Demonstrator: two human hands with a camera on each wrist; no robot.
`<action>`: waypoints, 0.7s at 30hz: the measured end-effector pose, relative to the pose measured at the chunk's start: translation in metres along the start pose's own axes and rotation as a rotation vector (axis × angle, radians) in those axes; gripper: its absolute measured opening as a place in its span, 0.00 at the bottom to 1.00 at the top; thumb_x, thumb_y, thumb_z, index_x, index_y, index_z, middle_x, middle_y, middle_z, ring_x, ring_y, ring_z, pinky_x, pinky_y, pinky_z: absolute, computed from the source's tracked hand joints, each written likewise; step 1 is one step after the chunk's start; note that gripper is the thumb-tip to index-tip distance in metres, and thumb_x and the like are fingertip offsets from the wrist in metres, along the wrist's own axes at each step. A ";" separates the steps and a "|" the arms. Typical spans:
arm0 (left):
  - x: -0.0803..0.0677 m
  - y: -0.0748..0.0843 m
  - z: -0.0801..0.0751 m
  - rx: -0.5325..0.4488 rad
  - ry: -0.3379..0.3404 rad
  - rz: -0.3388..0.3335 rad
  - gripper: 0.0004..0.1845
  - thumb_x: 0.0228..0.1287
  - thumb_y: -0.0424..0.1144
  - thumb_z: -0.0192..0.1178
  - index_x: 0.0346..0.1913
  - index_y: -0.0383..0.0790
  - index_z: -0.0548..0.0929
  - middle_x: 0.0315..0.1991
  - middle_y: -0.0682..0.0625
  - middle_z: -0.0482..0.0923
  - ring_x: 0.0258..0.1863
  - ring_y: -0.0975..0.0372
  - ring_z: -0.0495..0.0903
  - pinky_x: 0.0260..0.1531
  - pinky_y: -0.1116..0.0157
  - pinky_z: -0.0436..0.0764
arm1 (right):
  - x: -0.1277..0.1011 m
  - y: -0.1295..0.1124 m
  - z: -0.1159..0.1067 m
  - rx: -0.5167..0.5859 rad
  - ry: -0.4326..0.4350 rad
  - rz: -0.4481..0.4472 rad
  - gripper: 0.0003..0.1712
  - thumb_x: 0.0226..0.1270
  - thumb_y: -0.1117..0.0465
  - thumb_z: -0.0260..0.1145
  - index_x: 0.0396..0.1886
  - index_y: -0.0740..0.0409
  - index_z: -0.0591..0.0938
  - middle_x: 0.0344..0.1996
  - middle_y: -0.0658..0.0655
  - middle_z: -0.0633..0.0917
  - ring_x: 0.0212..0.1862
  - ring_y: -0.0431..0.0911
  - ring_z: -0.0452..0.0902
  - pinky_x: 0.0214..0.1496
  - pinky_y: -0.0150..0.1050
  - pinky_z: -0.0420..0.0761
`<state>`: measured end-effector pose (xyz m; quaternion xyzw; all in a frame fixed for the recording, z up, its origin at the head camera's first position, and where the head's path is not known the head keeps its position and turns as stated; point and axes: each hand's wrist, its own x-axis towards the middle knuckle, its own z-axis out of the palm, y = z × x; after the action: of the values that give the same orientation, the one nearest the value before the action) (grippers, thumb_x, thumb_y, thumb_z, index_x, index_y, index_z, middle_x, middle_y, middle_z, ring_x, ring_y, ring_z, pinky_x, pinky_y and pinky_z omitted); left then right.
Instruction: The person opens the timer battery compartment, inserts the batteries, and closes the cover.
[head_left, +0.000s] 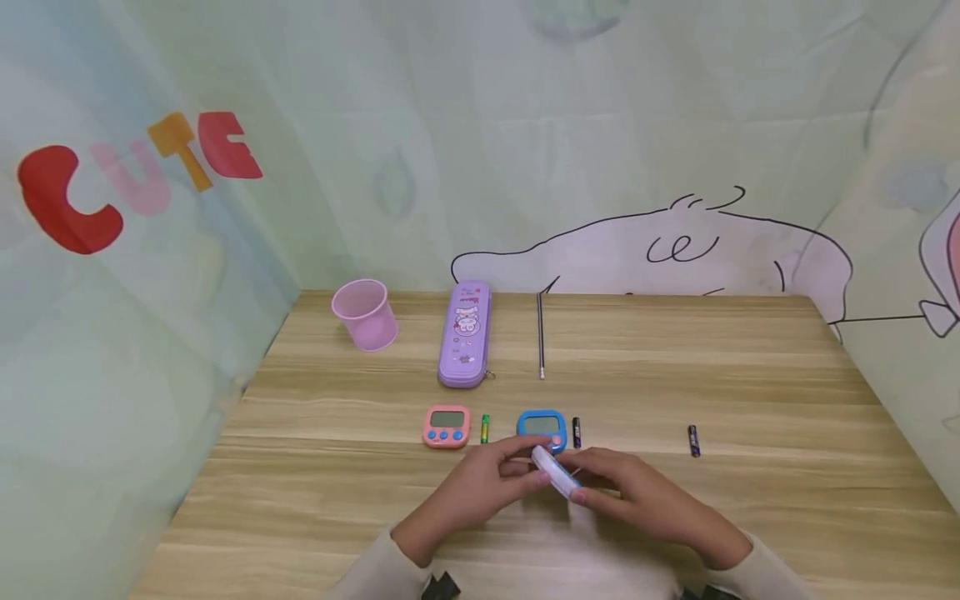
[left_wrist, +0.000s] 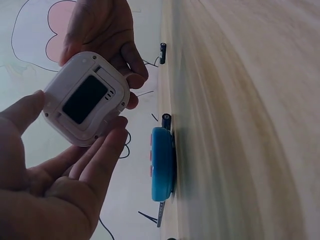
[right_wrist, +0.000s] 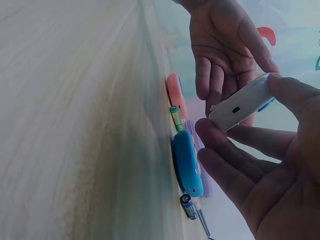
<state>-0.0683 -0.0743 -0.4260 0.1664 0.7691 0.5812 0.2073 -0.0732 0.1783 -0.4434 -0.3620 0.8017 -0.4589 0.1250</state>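
Note:
Both hands hold a white digital timer (head_left: 553, 472) between them, tilted, above the front part of the table. My left hand (head_left: 480, 483) pinches one side with thumb and fingers, and my right hand (head_left: 637, 492) pinches the opposite side. In the left wrist view the timer's back (left_wrist: 62, 92) faces the camera, with a dark rectangular patch and small screws. The right wrist view shows the timer's white edge (right_wrist: 235, 112) with a small dark slot. Just beyond the fingers lies a blue timer (head_left: 542, 423), partly covered by the left hand in the head view.
A pink timer (head_left: 446, 427) and a green battery (head_left: 484, 428) lie left of the blue timer. Dark batteries lie right of it, one close (head_left: 577, 432) and one farther (head_left: 694, 441). Behind are a pink cup (head_left: 367, 317), a purple pencil case (head_left: 465, 335) and a pencil (head_left: 541, 337).

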 end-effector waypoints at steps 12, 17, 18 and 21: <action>0.001 -0.003 -0.001 0.050 -0.036 -0.008 0.23 0.68 0.48 0.61 0.62 0.43 0.77 0.49 0.52 0.82 0.45 0.67 0.83 0.44 0.72 0.82 | 0.002 0.006 0.005 -0.020 -0.003 -0.086 0.21 0.74 0.57 0.58 0.65 0.50 0.75 0.57 0.47 0.80 0.57 0.43 0.76 0.60 0.40 0.77; 0.002 -0.003 -0.001 0.107 -0.028 -0.020 0.22 0.68 0.51 0.61 0.59 0.42 0.79 0.47 0.54 0.82 0.42 0.68 0.83 0.42 0.72 0.82 | 0.002 0.008 0.005 0.022 -0.023 -0.059 0.20 0.75 0.57 0.58 0.64 0.48 0.75 0.57 0.47 0.80 0.58 0.43 0.76 0.62 0.40 0.75; 0.002 -0.003 -0.001 0.116 -0.025 -0.019 0.23 0.68 0.52 0.60 0.58 0.42 0.79 0.46 0.54 0.82 0.42 0.68 0.83 0.42 0.72 0.82 | 0.002 0.009 0.005 0.044 -0.028 -0.049 0.20 0.75 0.56 0.58 0.64 0.48 0.75 0.58 0.48 0.80 0.57 0.43 0.77 0.62 0.39 0.76; 0.002 -0.003 -0.001 0.127 -0.018 -0.023 0.22 0.67 0.53 0.61 0.57 0.44 0.80 0.46 0.55 0.82 0.41 0.68 0.83 0.41 0.71 0.82 | 0.003 0.011 0.005 0.130 -0.045 -0.018 0.21 0.74 0.57 0.58 0.64 0.49 0.75 0.58 0.50 0.80 0.56 0.44 0.78 0.59 0.39 0.78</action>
<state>-0.0704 -0.0749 -0.4292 0.1759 0.8042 0.5275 0.2099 -0.0773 0.1763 -0.4546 -0.3706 0.7638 -0.5029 0.1620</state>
